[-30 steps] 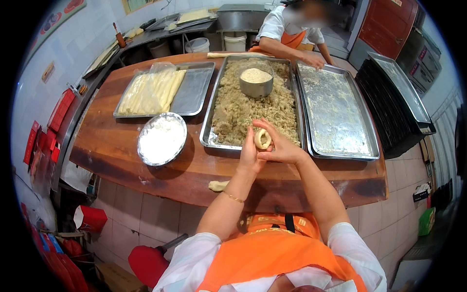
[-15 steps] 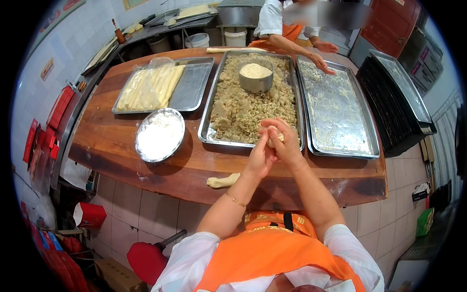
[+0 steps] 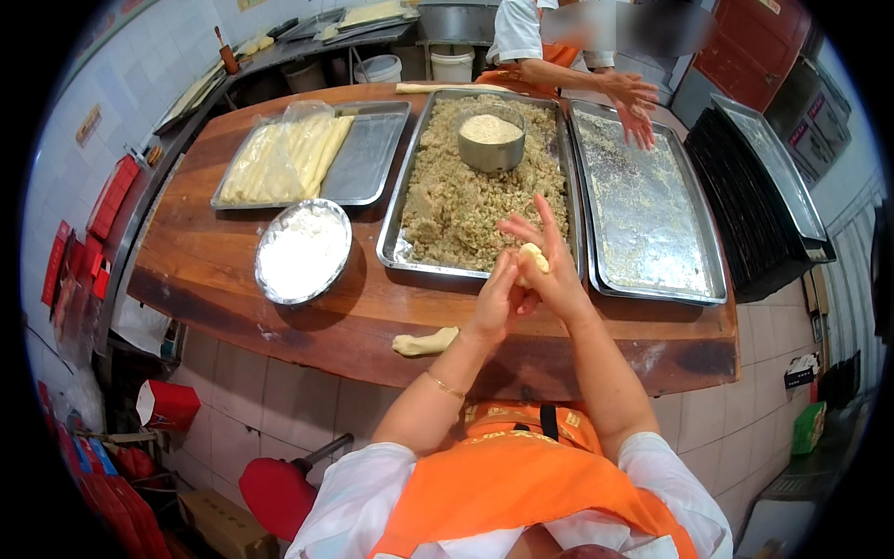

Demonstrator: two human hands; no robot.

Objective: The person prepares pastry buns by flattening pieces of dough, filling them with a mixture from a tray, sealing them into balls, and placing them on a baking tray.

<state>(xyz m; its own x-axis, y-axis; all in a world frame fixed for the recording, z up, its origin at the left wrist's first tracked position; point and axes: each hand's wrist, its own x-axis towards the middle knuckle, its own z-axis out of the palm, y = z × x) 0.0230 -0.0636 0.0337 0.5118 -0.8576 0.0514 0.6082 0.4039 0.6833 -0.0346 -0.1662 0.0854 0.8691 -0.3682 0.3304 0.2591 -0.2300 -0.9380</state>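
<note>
Over the near edge of a tray of crumbly filling [image 3: 384, 244], my left hand [image 3: 501, 300] and my right hand [image 3: 557, 270] are pressed together around a small pale dough ball [image 3: 534, 258]. The left fingers curl beneath and beside it. Two or more right fingers stretch up and away while the thumb side grips the dough. A short piece of dough [image 3: 425, 342] lies on the wooden table by my left forearm. In the filling stands a round metal container [image 3: 492, 156] holding pale grains or crumbs.
A bowl of white flour [image 3: 304, 253] and a tray of plastic-covered dough strips [image 3: 371, 177] are at left. To the right lies a crumb-dusted tray [image 3: 652, 224], beside stacked black trays [image 3: 752, 200]. Across the table, a co-worker's hands [image 3: 633, 102] hover over that tray.
My right fingers have lifted and spread, showing more of the dough ball. The co-worker's hands have come together, raised off the right tray.
</note>
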